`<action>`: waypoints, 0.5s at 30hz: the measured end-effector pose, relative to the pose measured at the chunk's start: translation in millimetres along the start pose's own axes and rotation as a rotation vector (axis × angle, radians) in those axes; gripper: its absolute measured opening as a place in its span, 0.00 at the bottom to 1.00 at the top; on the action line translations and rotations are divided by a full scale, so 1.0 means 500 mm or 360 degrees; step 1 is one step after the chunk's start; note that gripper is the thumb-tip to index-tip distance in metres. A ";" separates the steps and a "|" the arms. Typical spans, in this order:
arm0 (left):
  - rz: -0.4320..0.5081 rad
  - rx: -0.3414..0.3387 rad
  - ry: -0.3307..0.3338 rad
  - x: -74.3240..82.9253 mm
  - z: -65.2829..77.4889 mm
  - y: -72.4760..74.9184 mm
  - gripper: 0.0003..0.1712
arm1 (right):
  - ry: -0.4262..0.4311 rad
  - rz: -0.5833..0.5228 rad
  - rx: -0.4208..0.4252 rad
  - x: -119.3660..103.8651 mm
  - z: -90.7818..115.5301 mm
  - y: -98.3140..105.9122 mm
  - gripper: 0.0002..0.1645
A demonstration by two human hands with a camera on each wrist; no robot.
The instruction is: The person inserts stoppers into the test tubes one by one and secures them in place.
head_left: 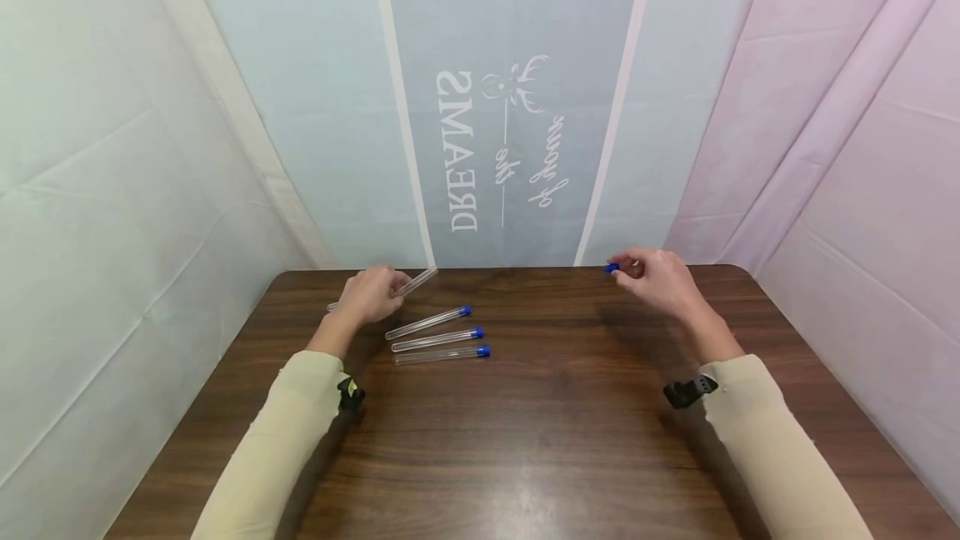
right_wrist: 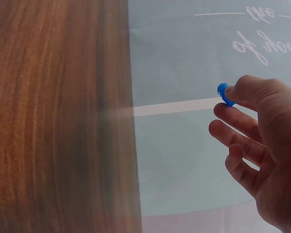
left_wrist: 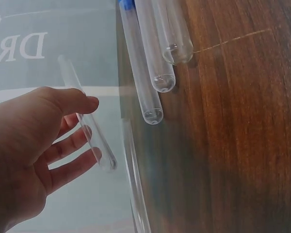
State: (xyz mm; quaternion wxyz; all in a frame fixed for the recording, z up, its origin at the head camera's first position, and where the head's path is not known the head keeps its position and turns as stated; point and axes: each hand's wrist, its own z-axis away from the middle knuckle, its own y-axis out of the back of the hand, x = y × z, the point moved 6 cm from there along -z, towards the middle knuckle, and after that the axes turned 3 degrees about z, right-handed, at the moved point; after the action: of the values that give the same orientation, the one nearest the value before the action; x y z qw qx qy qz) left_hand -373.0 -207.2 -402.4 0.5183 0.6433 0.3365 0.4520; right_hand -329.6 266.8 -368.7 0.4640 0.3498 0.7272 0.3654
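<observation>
My left hand (head_left: 369, 294) holds a clear, uncapped test tube (left_wrist: 98, 138) between thumb and fingers, over the far left of the table. In the right hand (head_left: 660, 280), thumb and index finger pinch a small blue cap (right_wrist: 225, 93) near the table's far right edge. Three clear test tubes with blue caps, the nearest test tube (head_left: 438, 356) among them, lie side by side just right of the left hand. Another clear tube (left_wrist: 136, 179) lies on the table beneath the left hand, partly hidden by it in the head view.
The brown wood table (head_left: 540, 440) ends at its far edge against a grey-blue cloth (head_left: 510, 7) with mirrored white lettering. Pale cloth walls (head_left: 112, 148) stand at both sides. Each wrist wears a black camera mount, such as the right mount (head_left: 686, 392).
</observation>
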 end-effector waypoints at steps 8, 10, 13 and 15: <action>0.0015 0.0039 -0.0036 0.017 0.007 0.010 0.20 | -0.0006 -0.0094 0.0036 0.004 -0.001 0.007 0.13; 0.0004 0.0042 -0.0055 0.022 0.010 0.011 0.20 | -0.0009 -0.0138 0.0046 0.004 0.001 0.008 0.13; -0.0015 0.0058 -0.0096 0.032 0.014 0.014 0.19 | -0.0008 -0.0177 0.0052 0.000 0.006 0.011 0.12; -0.0022 0.0076 -0.0129 0.040 0.017 0.019 0.19 | -0.0006 -0.0190 0.0052 -0.004 0.009 0.013 0.12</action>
State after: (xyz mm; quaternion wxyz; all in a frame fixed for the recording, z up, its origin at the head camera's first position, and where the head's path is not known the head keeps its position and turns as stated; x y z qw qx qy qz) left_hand -358.0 -194.4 -389.1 0.5190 0.6709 0.3303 0.4140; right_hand -323.8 269.4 -363.6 0.4807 0.3140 0.7517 0.3245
